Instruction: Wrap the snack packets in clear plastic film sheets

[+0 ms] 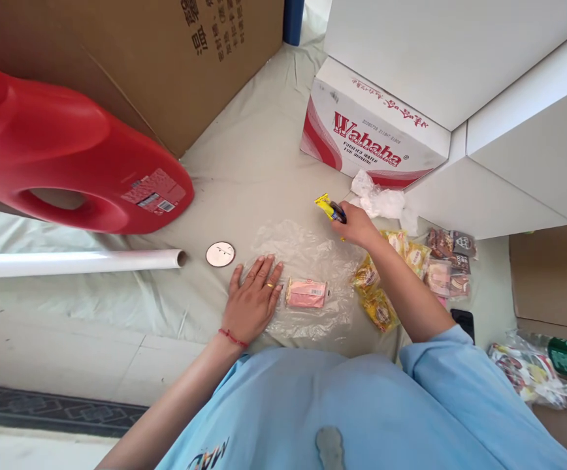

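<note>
White carton [362,130]: printed "Wahaha®" in red, "PURIFIED WATER FOR DRINKING" in smaller capitals; red curved bands below.
Brown cardboard box [151,59]: dark Chinese characters, seen sideways from where I stand.
Red bottle [82,143]: glossy moulded plastic, looped handle; label with bar code, its text too small to read.
White roll [78,262]: long, smooth, hollow-cored, lying below the red bottle.
Round disc [220,254]: pale, dark-rimmed, marked with a few short strokes.
Left hand [251,300]: palm down at the edge of the crinkled clear film [307,251], fingers spread.
Pink packet [306,293]: small, rectangular, bar-coded; on the film, just beside the left hand.
Right hand [356,225]: beyond the film, fingers pinching a yellow packet [323,203], slim, crimp-ended, partly dark.
Gold packets [381,310]: shiny, clustered beside the right forearm.
</note>
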The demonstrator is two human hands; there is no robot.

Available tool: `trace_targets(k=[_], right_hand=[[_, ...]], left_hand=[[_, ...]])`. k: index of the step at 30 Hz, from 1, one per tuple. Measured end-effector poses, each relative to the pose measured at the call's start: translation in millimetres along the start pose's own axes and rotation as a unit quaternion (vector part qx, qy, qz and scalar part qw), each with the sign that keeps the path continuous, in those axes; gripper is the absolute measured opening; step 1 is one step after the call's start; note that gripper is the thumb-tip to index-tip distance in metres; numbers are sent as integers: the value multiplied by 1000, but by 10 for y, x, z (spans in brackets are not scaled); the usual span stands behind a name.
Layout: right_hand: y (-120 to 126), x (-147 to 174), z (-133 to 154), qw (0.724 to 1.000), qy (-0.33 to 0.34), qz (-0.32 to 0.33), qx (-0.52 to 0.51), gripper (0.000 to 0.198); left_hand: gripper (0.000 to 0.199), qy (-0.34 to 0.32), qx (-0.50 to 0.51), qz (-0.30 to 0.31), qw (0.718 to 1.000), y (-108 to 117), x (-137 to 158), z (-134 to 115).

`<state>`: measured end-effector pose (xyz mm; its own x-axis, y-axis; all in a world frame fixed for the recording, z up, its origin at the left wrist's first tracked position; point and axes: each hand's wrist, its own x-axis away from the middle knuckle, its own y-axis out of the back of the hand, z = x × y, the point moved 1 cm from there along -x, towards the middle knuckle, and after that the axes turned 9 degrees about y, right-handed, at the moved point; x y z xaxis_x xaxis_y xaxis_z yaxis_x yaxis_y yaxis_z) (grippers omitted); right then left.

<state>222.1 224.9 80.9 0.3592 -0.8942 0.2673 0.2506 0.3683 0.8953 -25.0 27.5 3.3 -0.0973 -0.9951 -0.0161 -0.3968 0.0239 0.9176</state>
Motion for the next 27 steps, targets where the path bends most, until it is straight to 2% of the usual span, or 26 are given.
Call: trace_targets(k=[3,5,7,9,12,15,17,20,23,27], right_hand=[[51,438,51,993,69,9,-98,36],[38,640,115,980,119,51,-154,41],[-15,753,187,967,156,91,-177,41],[-94,791,245,965,166,104,-177,38],[-247,788,290,970,143,92,-172,33],[-424,805,302,978,111,95,-149,28],[-529,839,291,986,75,93,-118,26],[-637,898,236,991,28,79,-102,26],[-684,928,155,989,13,69,-128,24],[-697,910,78,986,21,72,-146,19]], left_hand=[[53,3,-2,5,1000,-18,-6,1],[52,6,-1,3,1000,-16,-5,11],[50,15,9,-22,1000,13,4,22],[47,16,26,-64,997,69,17,15],[41,-43,43,-76,995,145,12,-72],[43,-109,24,1,994,154,-64,-201],[45,-124,2,57,991,140,-151,-248],[48,-151,-17,105,983,150,-274,-244],[53,-193,-14,124,973,193,-349,-223],[45,-203,-2,134,970,221,-415,-234]])
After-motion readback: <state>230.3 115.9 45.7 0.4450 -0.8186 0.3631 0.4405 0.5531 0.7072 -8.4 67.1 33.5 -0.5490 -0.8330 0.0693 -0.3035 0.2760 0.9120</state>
